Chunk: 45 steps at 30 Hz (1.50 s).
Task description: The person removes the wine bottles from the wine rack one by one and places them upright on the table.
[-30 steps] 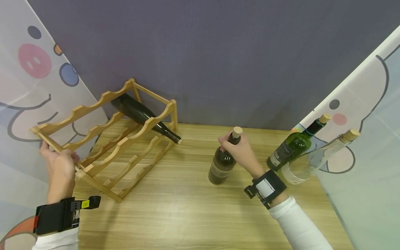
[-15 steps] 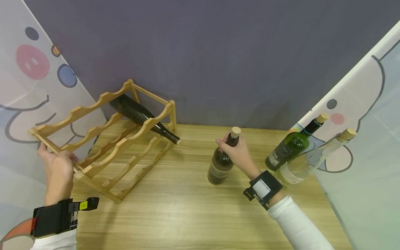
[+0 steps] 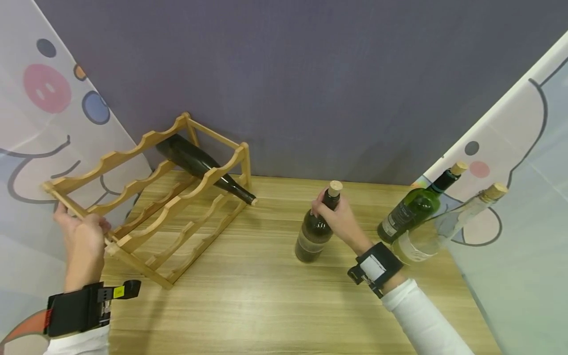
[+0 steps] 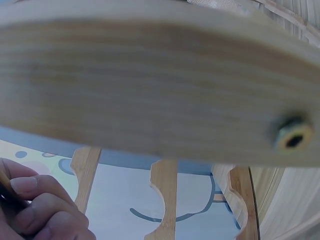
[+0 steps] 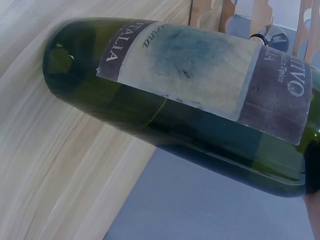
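Observation:
My left hand (image 3: 86, 236) grips the end bar of a pale wooden wine rack (image 3: 139, 266) at the left of the table. In the left wrist view, curled fingers (image 4: 42, 200) show beside a broad wooden piece (image 4: 150, 90). One dark bottle (image 3: 191, 155) lies across the rack's far end, its corked neck sticking out toward the front. My right hand (image 3: 341, 219) holds a dark green wine bottle (image 3: 310, 241) by the neck, just under its cork (image 3: 335, 187). That bottle stands near upright, base at the tabletop; its label (image 5: 185, 75) shows in the right wrist view.
To the right, a green wine bottle (image 3: 410, 212) and a clear glass bottle (image 3: 421, 241) stand close together, both corked. A grey wall (image 3: 293, 88) rises behind the wooden table (image 3: 266, 305), and panels printed with cartoon figures flank it on both sides.
The right hand's fingers shift slightly at the bottle's neck. Otherwise both hands, the rack and the bottles keep their places; the head view moves a little.

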Tool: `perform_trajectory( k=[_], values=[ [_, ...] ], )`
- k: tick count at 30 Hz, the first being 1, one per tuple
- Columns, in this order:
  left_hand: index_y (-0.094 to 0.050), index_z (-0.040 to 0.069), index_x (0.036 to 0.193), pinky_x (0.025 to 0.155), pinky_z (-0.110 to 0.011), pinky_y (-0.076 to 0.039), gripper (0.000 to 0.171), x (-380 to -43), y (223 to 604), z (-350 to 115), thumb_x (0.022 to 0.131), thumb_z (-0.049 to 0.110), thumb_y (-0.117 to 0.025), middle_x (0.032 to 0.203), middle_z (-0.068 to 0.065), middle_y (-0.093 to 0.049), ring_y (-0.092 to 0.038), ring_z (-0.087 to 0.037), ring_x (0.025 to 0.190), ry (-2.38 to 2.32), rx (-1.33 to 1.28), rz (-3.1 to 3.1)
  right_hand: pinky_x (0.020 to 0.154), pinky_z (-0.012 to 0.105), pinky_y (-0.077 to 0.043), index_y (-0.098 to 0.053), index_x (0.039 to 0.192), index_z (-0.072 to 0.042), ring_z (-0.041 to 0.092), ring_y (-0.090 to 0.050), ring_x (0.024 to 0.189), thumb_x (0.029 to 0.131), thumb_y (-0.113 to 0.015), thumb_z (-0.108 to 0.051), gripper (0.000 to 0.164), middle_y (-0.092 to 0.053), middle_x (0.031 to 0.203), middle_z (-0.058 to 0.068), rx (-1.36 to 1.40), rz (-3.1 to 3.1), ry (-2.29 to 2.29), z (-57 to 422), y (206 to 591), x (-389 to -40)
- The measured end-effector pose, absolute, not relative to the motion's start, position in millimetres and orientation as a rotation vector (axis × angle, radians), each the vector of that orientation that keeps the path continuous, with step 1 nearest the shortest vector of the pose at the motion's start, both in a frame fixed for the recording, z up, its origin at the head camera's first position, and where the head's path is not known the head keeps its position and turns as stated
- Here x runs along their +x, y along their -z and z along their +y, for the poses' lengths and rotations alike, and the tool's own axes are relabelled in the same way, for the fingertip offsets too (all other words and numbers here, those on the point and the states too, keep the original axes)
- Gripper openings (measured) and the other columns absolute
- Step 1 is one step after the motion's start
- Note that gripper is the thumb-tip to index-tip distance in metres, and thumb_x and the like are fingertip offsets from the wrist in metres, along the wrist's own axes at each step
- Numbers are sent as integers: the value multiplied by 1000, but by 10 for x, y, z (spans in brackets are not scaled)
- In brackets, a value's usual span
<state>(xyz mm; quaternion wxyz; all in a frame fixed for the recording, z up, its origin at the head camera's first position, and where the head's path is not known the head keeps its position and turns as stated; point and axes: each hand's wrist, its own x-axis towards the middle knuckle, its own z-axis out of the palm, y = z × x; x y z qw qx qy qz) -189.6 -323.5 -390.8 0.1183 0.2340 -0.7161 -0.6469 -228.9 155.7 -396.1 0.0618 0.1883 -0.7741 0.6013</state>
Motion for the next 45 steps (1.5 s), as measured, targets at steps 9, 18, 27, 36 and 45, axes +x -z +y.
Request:
perform_trajectory(
  k=[9,18,27,36,45],
  values=[
    [10,30,156,67,-21,-36,79,-1901,3911,-3240,95,3,-32,82,4,-44,-42,-10,69,1912,661,-2057,73,28,-51,-51,86,5,12,-58,67,90,-55,0,8,-57,71,-4,564,-2293,-1834,1528,3956,-2297],
    [12,31,156,62,-22,-34,77,-1888,3899,-3231,97,4,-30,82,4,-43,-41,-10,69,1946,651,-2037,72,28,-52,-49,87,5,15,-57,66,89,-52,4,4,-57,72,-2,534,-2242,-1895,1515,3970,-2333],
    [13,33,156,104,-33,-21,83,-1907,3902,-3214,94,2,-33,143,-13,-30,-18,-30,134,1873,704,-2111,73,26,-52,-50,84,-1,15,-58,65,88,-52,6,8,-57,68,-5,410,-2229,-1888,1610,3971,-2444],
    [13,32,156,86,-26,-29,82,-1904,3901,-3212,94,2,-32,148,-14,-21,-32,-27,114,1858,695,-2120,72,27,-54,-50,81,-4,14,-58,65,87,-50,7,12,-58,65,-6,343,-2193,-1910,1734,3960,-2566],
    [13,34,155,102,-29,-21,83,-1908,3894,-3199,93,1,-32,164,-12,10,-15,-27,133,1873,707,-2118,72,25,-54,-52,83,-2,14,-60,67,86,-53,8,10,-60,67,-7,280,-2212,-1837,1863,3955,-2647]
  ],
)
